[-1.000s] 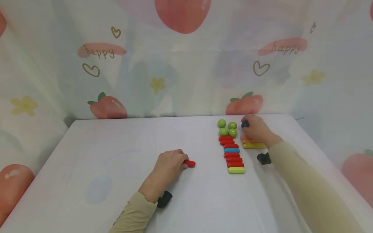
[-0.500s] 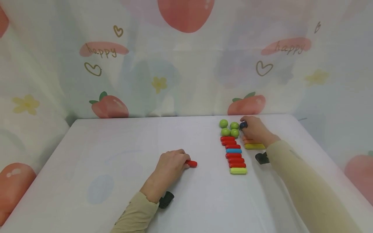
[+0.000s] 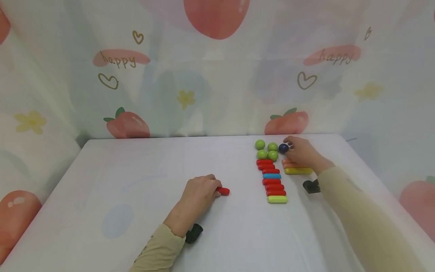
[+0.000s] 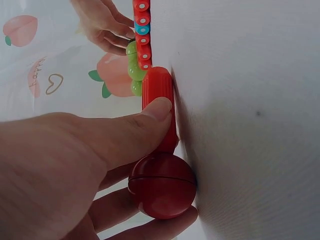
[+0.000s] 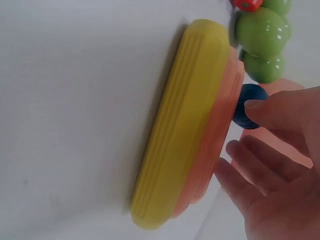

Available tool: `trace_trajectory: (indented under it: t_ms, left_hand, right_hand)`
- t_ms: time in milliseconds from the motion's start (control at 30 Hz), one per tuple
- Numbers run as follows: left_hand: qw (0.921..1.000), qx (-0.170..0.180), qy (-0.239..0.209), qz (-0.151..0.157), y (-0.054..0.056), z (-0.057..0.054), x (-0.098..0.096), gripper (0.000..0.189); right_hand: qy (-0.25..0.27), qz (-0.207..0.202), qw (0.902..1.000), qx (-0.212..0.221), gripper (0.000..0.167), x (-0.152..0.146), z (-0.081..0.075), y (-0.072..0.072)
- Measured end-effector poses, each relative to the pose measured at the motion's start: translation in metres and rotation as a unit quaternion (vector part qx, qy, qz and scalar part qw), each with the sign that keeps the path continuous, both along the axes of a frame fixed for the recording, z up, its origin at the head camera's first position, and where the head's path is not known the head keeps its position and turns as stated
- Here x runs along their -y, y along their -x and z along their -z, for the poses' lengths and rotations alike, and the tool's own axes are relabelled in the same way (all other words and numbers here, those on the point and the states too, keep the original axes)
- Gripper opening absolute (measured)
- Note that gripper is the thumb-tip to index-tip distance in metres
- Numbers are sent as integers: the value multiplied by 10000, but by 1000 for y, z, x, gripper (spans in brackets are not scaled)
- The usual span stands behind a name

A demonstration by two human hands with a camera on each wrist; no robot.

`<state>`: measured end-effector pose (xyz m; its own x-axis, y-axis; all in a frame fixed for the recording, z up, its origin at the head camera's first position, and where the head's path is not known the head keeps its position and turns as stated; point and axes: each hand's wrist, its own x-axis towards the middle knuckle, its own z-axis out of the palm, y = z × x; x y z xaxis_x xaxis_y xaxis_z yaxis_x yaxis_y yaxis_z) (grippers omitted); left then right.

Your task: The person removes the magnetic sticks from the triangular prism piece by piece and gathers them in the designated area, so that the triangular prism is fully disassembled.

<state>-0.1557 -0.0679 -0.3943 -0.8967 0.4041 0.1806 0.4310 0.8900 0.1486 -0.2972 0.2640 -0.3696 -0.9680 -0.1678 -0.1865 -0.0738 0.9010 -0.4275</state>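
Observation:
My left hand (image 3: 200,192) pinches a red ridged stick (image 4: 158,87) low at the tabletop. A red ball (image 4: 162,186) with a seam sits at the stick's near end, beside the curved fingers. My right hand (image 3: 300,151) is at the far right of the table, its fingers spread beside a dark blue ball (image 3: 283,148). In the right wrist view, the thumb overlaps this ball (image 5: 248,106) while the other fingers are apart from it. Just right of the blue ball's left neighbours, it stands next to several green balls (image 3: 272,146).
A column of red sticks (image 3: 272,187) runs toward me, with one blue stick (image 3: 272,176) among them and a lime stick (image 3: 277,199) at its near end. Orange sticks (image 3: 289,165) and a longer yellow stick (image 3: 298,171) lie under my right hand. A patterned curtain (image 3: 210,94) hangs behind the table.
My right hand has spread its fingers and drawn slightly right of the dark blue ball, which now shows more fully beside the green balls. My left hand keeps its pinch on the red stick.

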Motion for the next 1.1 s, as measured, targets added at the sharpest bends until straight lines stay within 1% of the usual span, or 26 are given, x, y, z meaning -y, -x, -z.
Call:
trace_trajectory:
  t_ms: [100, 200, 367, 500, 700, 800, 867, 933, 1000, 1100]
  left_hand:
    - [10000, -58, 26, 30, 0, -1, 0, 15]
    - [9999, -95, -21, 34, 0, 0, 0, 15]
    - [9999, -103, -24, 38, 0, 0, -1, 15]
    - [9999, -81, -35, 57, 0, 0, -2, 15]
    - [9999, -110, -48, 5, -1, 0, 1, 15]
    - [9999, -110, -15, -28, -1, 1, 3, 15]
    - [9999, -101, -3, -41, -1, 1, 4, 15]
    - [10000, -94, 8, -33, -1, 1, 3, 16]
    - [10000, -87, 14, -4, -1, 2, 3, 16]
    - [9999, -93, 35, 15, -1, 1, 0, 16]
  right_hand:
    - [29, 10, 9999, -107, 50, -1, -4, -4]
    - [78, 16, 9996, -289, 49, 0, -6, -12]
    - [375, 18, 9962, -792, 46, 6, -6, -32]
    - [788, 0, 9888, -1264, 43, 15, -4, -50]
    - [1386, -189, 9747, -1746, 38, 37, -5, -77]
    - [1593, -239, 9686, -1893, 35, 50, -5, -88]
    - [1713, -298, 9661, -1908, 34, 57, -4, -94]
    - [1776, -349, 9651, -1894, 33, 64, -2, -99]
    - [1732, -401, 9656, -1899, 34, 68, 0, -104]
    - [1747, -504, 9639, -1947, 31, 73, 4, -108]
